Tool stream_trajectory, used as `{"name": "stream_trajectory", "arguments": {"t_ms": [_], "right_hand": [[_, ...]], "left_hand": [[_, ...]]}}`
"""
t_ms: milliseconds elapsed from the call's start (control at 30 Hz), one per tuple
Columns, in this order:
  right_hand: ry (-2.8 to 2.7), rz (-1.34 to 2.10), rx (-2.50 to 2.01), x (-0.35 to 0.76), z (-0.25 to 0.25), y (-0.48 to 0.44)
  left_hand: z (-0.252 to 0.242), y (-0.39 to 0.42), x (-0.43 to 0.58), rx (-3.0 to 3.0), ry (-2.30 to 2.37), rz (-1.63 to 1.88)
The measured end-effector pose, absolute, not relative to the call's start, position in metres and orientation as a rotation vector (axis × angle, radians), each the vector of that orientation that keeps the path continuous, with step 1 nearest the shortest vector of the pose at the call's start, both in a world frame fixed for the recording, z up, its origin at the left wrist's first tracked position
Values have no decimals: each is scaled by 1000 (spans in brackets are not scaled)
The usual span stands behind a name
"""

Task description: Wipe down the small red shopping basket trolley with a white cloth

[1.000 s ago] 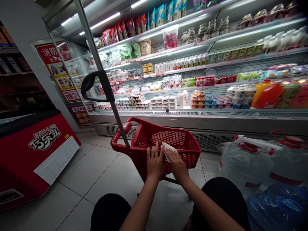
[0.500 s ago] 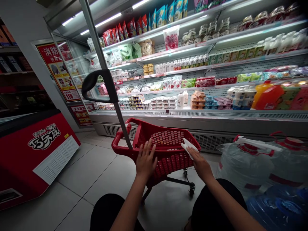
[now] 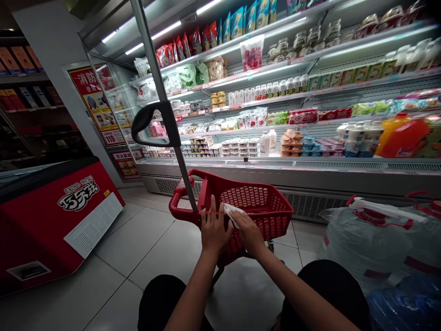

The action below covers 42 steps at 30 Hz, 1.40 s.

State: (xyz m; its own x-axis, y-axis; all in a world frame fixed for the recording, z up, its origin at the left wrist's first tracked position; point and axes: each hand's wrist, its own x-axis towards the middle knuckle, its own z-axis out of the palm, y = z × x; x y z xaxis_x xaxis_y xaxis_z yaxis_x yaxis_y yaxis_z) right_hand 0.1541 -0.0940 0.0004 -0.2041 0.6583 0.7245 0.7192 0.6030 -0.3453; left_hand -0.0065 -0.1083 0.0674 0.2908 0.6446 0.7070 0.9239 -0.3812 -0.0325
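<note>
The left hand [image 3: 214,234] and right hand [image 3: 248,232] are bare, with slender fingers [image 3: 212,208]. Nearer the body than the hands, the slim forearms [image 3: 193,289] are bare too. Lower than the hands, to either side, plain black cloth [image 3: 330,303] covers the rounded left knee [image 3: 162,294] and right knee [image 3: 322,278].

a person's right hand [image 3: 247,230] covers part of a white cloth [image 3: 233,212], while the left hand [image 3: 214,232] hides some of the red basket [image 3: 280,223]. a grey pole [image 3: 147,43] runs past the top edge; the lower right corner crops a blue jug [image 3: 408,299]. print on white tubs [image 3: 240,148] is too small to read.
</note>
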Motion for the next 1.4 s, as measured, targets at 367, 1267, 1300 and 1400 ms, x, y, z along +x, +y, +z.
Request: {"name": "stream_trajectory", "arguments": {"t_ms": [367, 1267, 1300, 1400], "right_hand": [[-1993, -22, -949, 137, 21, -96], [-1842, -155, -1218, 243, -34, -102], [-1813, -145, -1246, 253, -37, -103], [-1722, -85, -1284, 251, -32, -104]], "left_hand": [[71, -115, -9, -2156, -1355, -856], [51, -109, -11, -2165, -1317, -796], [50, -109, -10, -2163, -1314, -799], [48, -108, -5, -2148, -1304, -804]]}}
